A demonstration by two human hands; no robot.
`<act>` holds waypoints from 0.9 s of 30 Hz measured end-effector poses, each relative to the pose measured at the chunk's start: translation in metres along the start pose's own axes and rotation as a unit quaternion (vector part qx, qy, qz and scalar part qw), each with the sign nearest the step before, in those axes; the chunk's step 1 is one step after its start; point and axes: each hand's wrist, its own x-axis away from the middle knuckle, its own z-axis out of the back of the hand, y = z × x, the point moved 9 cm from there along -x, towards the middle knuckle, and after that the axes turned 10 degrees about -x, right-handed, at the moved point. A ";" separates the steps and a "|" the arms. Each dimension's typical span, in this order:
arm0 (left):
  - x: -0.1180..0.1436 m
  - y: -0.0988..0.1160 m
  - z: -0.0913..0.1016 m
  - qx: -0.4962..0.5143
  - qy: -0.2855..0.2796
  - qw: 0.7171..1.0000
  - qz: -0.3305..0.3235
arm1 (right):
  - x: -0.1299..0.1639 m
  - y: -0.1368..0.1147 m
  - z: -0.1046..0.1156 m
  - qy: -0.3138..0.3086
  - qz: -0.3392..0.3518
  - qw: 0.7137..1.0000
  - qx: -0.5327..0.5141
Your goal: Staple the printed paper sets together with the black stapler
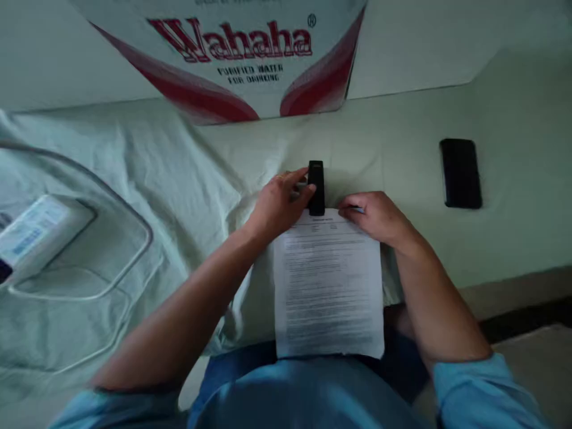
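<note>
A black stapler [316, 186] lies lengthwise on the cloth, its near end over the top edge of a printed sheet of paper [330, 286]. My left hand [282, 202] is at the stapler's left side, thumb and fingertips closed against it. With bent fingers, my right hand [370, 215] pinches the paper near its top right corner. The sheet hangs toward me, its lower end above my lap. Whether there is more than one sheet I cannot tell.
Behind the stapler stands a large carton [241, 71] with red lettering. A black phone [461, 173] lies to the right. At the left are a white box [49, 229] and a looping pale cable [129, 262] on the wrinkled light green cloth [179, 196].
</note>
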 end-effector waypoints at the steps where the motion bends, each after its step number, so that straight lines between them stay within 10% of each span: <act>1: 0.001 0.001 0.000 0.000 0.001 1.000 0.001 | 0.000 0.001 0.000 0.001 -0.003 1.000 -0.002; 22: 0.026 -0.022 -0.002 -0.082 -0.041 0.995 -0.030 | 0.002 0.005 0.001 0.026 -0.004 0.999 -0.040; 27: 0.032 -0.007 0.012 -0.100 0.069 0.987 -0.108 | 0.001 0.007 0.000 0.021 -0.014 0.999 -0.033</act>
